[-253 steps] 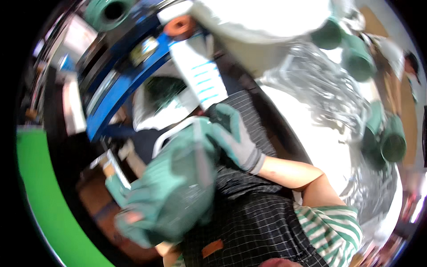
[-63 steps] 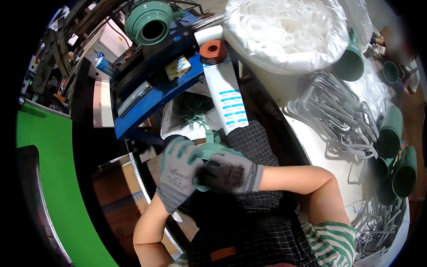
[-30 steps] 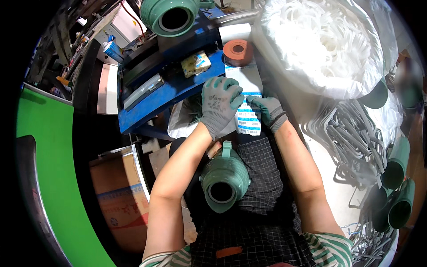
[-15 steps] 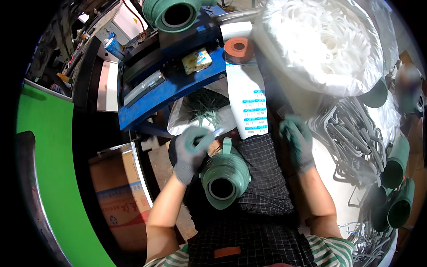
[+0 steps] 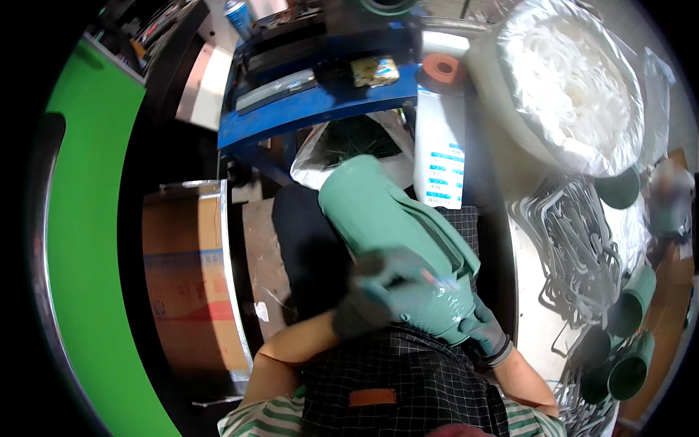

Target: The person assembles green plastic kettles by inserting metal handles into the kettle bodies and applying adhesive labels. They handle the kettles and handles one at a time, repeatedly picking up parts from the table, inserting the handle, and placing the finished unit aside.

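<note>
Across my lap lies a green plastic jug (image 5: 378,211), tilted, with its long handle (image 5: 444,237) facing up and right. My right hand (image 5: 486,331), in a grey and green glove, is wrapped round the jug's near end by my apron. My left hand (image 5: 386,288), gloved too, is over the jug's lower part and smeared by motion. By its fingertips is a small pale, shiny patch, perhaps a label, too blurred to make out. A white label sheet (image 5: 441,146) with blue-printed stickers hangs from the blue bench in front of me.
The blue bench (image 5: 320,105) carries a roll of orange-brown tape (image 5: 441,68) and a small yellowish block (image 5: 375,71). Below it sits a bag of green scraps (image 5: 353,142). At right are a big sack of white rings (image 5: 575,95), grey wire-like handles (image 5: 571,247) and green tubes (image 5: 632,364). A cardboard box (image 5: 182,284) stands left.
The jug has tipped from upright to lying across my lap. My right hand has come in from the right and taken hold of it. My left hand has moved right and nearer me.
</note>
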`<move>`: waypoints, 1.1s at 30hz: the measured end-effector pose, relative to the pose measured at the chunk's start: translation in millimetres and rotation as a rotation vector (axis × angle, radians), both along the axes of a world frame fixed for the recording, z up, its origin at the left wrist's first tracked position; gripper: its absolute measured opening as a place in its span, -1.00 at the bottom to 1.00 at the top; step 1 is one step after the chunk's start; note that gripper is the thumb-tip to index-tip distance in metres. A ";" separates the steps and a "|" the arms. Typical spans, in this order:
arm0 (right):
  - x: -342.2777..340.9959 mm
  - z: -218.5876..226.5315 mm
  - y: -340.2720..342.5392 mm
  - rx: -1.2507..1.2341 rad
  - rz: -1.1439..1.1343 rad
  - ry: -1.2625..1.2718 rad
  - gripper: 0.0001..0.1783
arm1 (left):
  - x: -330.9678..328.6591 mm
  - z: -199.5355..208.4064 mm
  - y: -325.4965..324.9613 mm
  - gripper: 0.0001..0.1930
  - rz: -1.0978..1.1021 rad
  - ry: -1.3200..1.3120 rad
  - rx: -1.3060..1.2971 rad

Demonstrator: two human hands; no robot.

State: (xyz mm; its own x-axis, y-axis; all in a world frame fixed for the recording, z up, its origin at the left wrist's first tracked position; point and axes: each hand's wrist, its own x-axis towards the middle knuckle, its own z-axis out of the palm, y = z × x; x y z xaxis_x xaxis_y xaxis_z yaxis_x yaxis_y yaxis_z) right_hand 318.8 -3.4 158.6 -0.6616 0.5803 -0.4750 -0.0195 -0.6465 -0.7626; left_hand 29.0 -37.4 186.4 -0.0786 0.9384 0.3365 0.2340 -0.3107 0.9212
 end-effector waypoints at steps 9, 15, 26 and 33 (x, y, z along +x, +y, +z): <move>-11.8 5.7 -4.1 0.789 0.126 -0.436 0.62 | -106.0 1.4 10.6 -0.88 0.454 -0.380 -0.300; -11.8 -2.6 -12.8 0.850 0.158 -0.488 0.59 | -124.5 -32.7 -1.6 -0.82 0.412 0.212 -0.013; 32.1 -0.3 19.1 -0.141 0.129 0.027 0.49 | -126.8 -66.4 -13.7 -0.23 0.509 0.020 -0.012; 57.5 46.2 25.5 0.470 -0.007 -0.102 0.70 | -96.3 20.3 101.2 -0.41 0.383 0.453 0.188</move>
State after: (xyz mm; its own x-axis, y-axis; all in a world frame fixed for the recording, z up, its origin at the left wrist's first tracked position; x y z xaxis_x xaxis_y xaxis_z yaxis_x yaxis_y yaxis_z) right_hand 376.3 22.1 204.9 -0.6210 0.7518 -0.2220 0.0674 -0.2310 -0.9706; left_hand -67.3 63.8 206.8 -0.2089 0.7930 0.5722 0.7157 -0.2748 0.6421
